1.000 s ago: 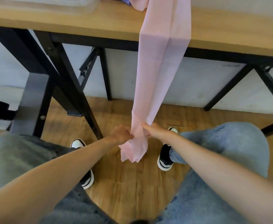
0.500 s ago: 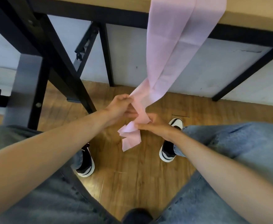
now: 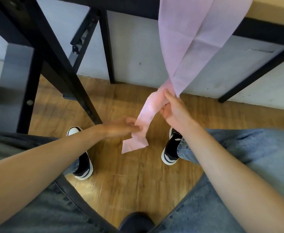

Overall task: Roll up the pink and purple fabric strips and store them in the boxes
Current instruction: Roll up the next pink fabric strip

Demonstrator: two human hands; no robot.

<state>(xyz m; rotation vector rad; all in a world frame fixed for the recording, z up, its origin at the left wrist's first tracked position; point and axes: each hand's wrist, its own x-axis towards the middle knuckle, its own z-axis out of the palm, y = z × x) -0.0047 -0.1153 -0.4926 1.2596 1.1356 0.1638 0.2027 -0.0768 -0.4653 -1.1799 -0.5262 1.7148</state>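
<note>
A long pink fabric strip (image 3: 188, 37) hangs from the wooden table edge (image 3: 275, 7) at the top right down towards the floor. My right hand (image 3: 173, 108) grips the strip where it narrows, thumb and fingers wrapped round it. Lower and to the left, my left hand (image 3: 121, 129) pinches the strip near its loose end, which folds and dangles just below the fingers. The purple strip and the boxes are out of view.
Black metal table legs (image 3: 57, 64) slant down at the left and a brace (image 3: 255, 73) crosses at the right. Wooden floor (image 3: 129, 182) lies below, with my two black-and-white shoes (image 3: 170, 148) and my jeans-clad knees on both sides.
My hands have drawn apart: the right hand rose to the right along the strip, the left hand dropped to the left with the loose end. The view tilted further down.
</note>
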